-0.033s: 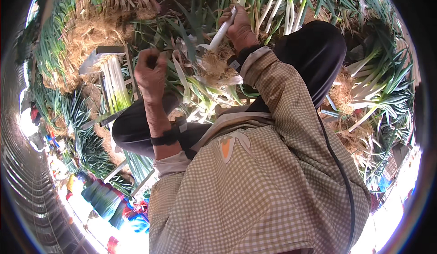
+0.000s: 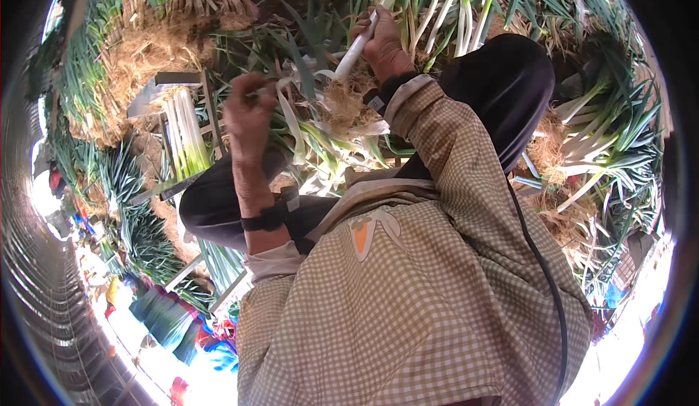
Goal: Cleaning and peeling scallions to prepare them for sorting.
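Observation:
My right hand (image 2: pixel 380 45) is wrapped round the white shank of a long green onion (image 2: pixel 354 55). Its green top runs up and away, and its bushy brown roots (image 2: pixel 344 104) hang below the hand. To the left, my left hand (image 2: pixel 250 115) is raised above my knee, with its fingers curled and smeared by motion. Whatever it may hold cannot be made out. A pale, limp strip of leaf (image 2: pixel 293 118) hangs between that hand and the roots. Beneath lie loose peeled leaves (image 2: pixel 349 151).
Bundled onions with matted roots (image 2: pixel 156 49) are stacked at the far left. Several clean white stalks (image 2: pixel 185 131) rest in a metal frame (image 2: pixel 207 104) beside my left knee. More onions (image 2: pixel 590 140) lie to the right, others (image 2: pixel 466 13) ahead. A dark cable (image 2: pixel 542 260) runs down my right side.
My left hand has shifted slightly up and to the right, and has become blurred. The pale strip beside it has moved a little. My right hand and the onion have stayed in place.

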{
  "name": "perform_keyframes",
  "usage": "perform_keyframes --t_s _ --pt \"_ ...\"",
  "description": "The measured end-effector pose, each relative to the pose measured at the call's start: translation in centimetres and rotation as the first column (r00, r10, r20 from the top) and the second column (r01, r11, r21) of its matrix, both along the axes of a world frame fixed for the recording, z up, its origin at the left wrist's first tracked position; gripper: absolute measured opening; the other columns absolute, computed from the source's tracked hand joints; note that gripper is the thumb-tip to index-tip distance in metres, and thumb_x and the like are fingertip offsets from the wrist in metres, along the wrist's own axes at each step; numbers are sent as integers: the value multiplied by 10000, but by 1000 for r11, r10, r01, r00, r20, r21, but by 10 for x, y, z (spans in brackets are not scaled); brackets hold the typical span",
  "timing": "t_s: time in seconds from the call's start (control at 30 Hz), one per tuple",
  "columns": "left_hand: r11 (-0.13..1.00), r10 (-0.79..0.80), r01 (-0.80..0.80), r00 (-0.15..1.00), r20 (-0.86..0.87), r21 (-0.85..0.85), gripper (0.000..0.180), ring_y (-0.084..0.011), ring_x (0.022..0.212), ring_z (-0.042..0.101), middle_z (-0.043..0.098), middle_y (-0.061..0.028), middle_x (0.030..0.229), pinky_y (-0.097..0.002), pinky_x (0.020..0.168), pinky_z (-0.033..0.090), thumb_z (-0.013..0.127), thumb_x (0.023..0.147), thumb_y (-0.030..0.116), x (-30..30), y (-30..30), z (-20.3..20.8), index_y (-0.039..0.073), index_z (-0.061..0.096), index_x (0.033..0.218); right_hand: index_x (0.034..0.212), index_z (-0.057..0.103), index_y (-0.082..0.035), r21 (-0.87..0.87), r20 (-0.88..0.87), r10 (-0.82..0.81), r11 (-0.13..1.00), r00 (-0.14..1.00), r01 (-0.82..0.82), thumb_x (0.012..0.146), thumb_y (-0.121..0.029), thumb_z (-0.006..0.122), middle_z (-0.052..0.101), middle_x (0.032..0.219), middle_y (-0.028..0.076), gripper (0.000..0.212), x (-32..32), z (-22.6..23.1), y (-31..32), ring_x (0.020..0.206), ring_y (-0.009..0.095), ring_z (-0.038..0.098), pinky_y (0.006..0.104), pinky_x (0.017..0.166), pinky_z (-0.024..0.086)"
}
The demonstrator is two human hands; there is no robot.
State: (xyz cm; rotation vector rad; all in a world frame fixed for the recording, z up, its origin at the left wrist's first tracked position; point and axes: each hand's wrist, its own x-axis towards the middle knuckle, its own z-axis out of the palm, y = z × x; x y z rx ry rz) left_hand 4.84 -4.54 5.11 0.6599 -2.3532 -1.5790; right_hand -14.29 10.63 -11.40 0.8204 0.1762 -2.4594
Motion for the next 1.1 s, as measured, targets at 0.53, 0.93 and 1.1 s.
perform_keyframes --t_s 0.53,0.93,1.1 --pt "836 -456 499 863 216 -227 179 -372 626 608 576 -189 636 -434 585 438 564 935 161 -4 99 -30 22 640 1016 825 443 -78 372 -1 172 915 985 -160 975 -279 494 428 616 36 256 24 -25 1 475 138 401 303 406 364" --pt "834 -543 552 821 180 -3 154 -188 545 629 614 -126 602 -327 481 420 562 923 107 66 90 78 2 649 994 828 501 -74 850 34 144 516 989 -104 968 -307 530 459 607 14 273 -12 -13 28 463 137 444 303 402 396" --pt "763 -133 227 971 -197 605 192 -145 670 655 657 -149 1065 -263 524 503 501 924 50 51 55 89 -6 640 1045 852 508 -75 150 -111 207 970 972 -189 955 -183 563 419 595 -64 159 -11 10 9 472 46 400 223 406 361"
